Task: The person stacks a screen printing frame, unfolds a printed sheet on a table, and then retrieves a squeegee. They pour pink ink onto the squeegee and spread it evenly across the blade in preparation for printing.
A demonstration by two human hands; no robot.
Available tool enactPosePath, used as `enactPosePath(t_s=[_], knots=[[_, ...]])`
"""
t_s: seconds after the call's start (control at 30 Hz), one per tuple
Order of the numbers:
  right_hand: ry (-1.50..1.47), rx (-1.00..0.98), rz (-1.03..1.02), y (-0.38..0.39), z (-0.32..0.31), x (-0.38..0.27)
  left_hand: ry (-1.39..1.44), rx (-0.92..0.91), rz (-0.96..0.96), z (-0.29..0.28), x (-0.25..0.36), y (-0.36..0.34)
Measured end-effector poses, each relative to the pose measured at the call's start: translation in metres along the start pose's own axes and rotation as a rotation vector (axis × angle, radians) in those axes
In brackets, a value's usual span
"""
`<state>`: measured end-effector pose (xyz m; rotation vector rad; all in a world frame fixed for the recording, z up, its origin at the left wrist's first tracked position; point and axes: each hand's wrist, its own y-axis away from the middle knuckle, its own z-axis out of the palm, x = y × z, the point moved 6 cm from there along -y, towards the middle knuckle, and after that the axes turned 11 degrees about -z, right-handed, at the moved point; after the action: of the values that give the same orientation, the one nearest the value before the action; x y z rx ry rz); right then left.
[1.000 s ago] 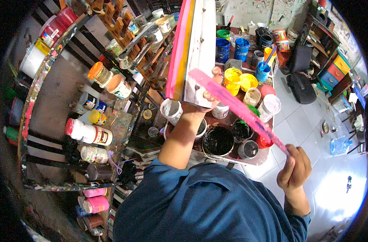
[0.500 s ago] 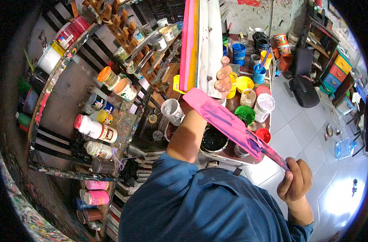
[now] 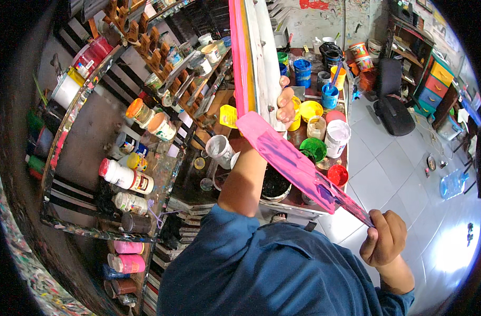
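Near the top centre of the frame the left hand [image 3: 285, 105] is wrapped around the edge of a tall screen-printing frame [image 3: 261, 58], fingers curled over its white side; the frame stands nearly upright, its pink and yellow edges running up out of the picture. The right hand [image 3: 383, 238], at the lower right, is closed in a fist around the end of a long pink squeegee [image 3: 298, 166] smeared with magenta and purple ink. The squeegee runs diagonally from that fist up to the frame's lower end, where its broad end sits against the frame just under the left hand.

Behind the squeegee, a desk [image 3: 298, 203] carries open paint tubs: a green one [image 3: 313, 147], a red one [image 3: 337, 174], a yellow one [image 3: 310, 109], a white bucket [image 3: 336, 138] and a black-filled pot [image 3: 275, 184]. In the left half of the frame a paint-stained shelf [image 3: 87, 131] holds bottles and jars, among them a white bottle with a red cap [image 3: 125, 177]. A black office chair [image 3: 395, 108] stands on the tiled floor at the upper right.
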<state>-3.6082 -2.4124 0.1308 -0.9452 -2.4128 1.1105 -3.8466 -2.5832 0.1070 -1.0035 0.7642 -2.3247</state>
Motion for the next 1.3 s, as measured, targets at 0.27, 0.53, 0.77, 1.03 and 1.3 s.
enactPosePath(t_s=[0.27,0.53,0.77,1.03,1.3], knots=[[-0.083,0.009,-0.014,-0.006,0.000,-0.001,-0.062,0.007,-0.033,0.004,0.002,0.003],[-0.116,0.008,-0.028,-0.016,0.005,-0.003,-0.111,-0.030,-0.111,0.009,0.008,0.012],[-0.148,0.017,-0.004,-0.019,0.008,-0.005,-0.105,-0.018,-0.145,0.011,0.009,0.021],[-0.171,-0.016,0.017,-0.025,0.016,-0.005,-0.101,-0.003,-0.150,0.009,0.009,0.029],[-0.169,0.006,0.019,-0.034,0.022,-0.005,-0.101,-0.019,-0.196,0.015,0.011,0.035]])
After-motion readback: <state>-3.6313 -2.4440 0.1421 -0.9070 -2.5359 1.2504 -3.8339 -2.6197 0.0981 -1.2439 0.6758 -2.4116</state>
